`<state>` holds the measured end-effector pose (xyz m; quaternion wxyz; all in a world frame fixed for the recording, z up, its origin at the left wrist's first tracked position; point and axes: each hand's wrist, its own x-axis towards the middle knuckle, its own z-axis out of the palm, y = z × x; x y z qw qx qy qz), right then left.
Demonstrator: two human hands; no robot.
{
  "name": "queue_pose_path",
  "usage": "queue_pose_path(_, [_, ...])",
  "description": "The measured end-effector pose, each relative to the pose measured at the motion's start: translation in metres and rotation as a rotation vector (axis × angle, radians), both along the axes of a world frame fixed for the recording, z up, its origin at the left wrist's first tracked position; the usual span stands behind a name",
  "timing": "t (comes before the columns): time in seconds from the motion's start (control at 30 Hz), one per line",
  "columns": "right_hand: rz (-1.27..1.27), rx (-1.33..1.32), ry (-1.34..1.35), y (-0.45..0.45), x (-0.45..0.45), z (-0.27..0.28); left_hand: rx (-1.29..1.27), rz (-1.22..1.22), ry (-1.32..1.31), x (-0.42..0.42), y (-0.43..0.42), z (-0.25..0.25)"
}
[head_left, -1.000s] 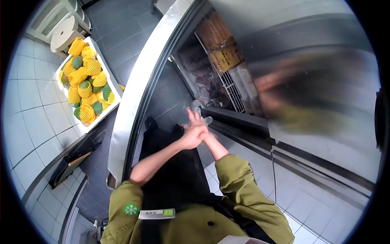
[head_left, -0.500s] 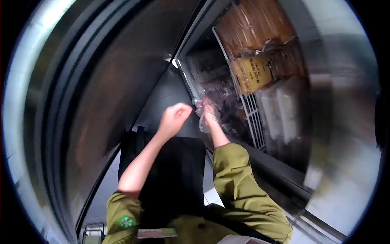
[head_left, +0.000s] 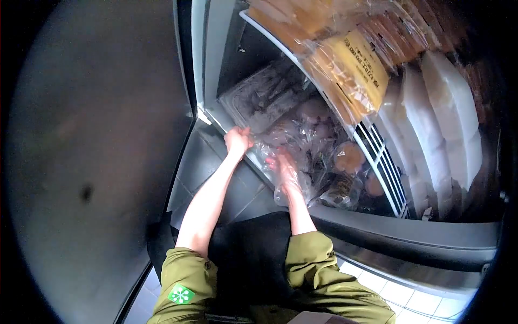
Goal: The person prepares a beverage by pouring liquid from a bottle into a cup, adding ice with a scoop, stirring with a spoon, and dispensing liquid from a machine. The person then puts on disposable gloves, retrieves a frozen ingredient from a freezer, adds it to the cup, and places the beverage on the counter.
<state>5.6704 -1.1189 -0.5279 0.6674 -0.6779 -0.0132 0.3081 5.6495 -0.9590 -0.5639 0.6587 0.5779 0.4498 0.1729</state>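
My left hand (head_left: 238,141) is closed at the near edge of the cold cabinet's bottom compartment, its fingertips against clear plastic; what they pinch is too small to make out. Beside it on the right, my right hand (head_left: 286,168) wears a loose clear plastic glove. Its fingers are somewhat apart, over the clear-wrapped bags (head_left: 315,132) inside the compartment, and no item shows in them. A clear lidded tray (head_left: 261,100) lies just beyond my left hand. Round orange-brown food in plastic (head_left: 348,157) sits to the right of my right hand.
A white wire shelf (head_left: 382,164) stands above the compartment on the right, carrying a yellow labelled package (head_left: 353,70), brown wrapped packs and white packs (head_left: 453,113). The dark open door (head_left: 102,151) fills the left side. Grey floor tiles (head_left: 208,162) show between door and cabinet.
The view has moved down and closer to the open cabinet. Both hands, together a second ago, have separated and reached forward to its bottom compartment. The fruit box is out of view.
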Motion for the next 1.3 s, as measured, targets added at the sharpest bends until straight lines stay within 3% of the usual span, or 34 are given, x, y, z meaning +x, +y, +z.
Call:
queue_pose_path(0.1, [0.009,-0.037,-0.052,-0.003,0.001,0.003,0.017,-0.062,0.086,-0.001,0.005,0.016])
queue_pose_path(0.2, [-0.022,-0.076,-0.008,-0.004,-0.002,0.005,0.023,0.121,0.116,-0.005,-0.007,0.032])
queue_pose_path(0.3, [-0.010,-0.114,-0.043,-0.011,0.001,0.000,0.004,0.293,-0.035,-0.001,-0.012,0.041])
queue_pose_path(0.47, [0.047,-0.255,-0.235,-0.008,0.005,0.002,0.142,0.164,-0.145,0.001,-0.009,0.077])
queue_pose_path(0.5, [0.041,-0.354,-0.461,-0.004,0.008,0.000,0.151,0.175,-0.167,0.003,-0.010,0.078])
queue_pose_path(0.6, [0.093,-0.300,-0.734,0.012,0.009,0.005,0.190,0.185,-0.201,0.007,-0.014,0.079])
queue_pose_path(0.63, [0.087,-0.513,-1.039,0.023,0.006,0.014,0.184,0.171,-0.191,0.009,-0.016,0.079])
queue_pose_path(0.7, [0.506,-1.176,-1.573,0.040,0.044,-0.062,0.294,0.187,-0.140,0.014,-0.021,0.082])
queue_pose_path(0.8, [0.531,-1.114,-1.472,0.069,0.052,-0.034,0.430,0.235,-0.110,0.017,-0.027,0.097])
queue_pose_path(0.97, [0.645,-1.060,-1.356,0.097,0.071,-0.007,0.430,0.219,-0.142,0.021,-0.031,0.110])
queue_pose_path(1.07, [0.697,-1.032,-1.322,0.098,0.076,0.000,0.247,0.194,-0.180,0.026,-0.035,0.112])
queue_pose_path(1.1, [0.715,-1.024,-1.314,0.097,0.078,0.002,0.396,0.236,-0.166,0.027,-0.037,0.114])
queue_pose_path(1.2, [0.753,-0.997,-1.286,0.092,0.083,0.007,0.427,0.279,-0.098,0.032,-0.042,0.118])
queue_pose_path(1.3, [0.769,-0.974,-1.256,0.089,0.090,0.013,0.402,0.307,-0.204,0.034,-0.043,0.114])
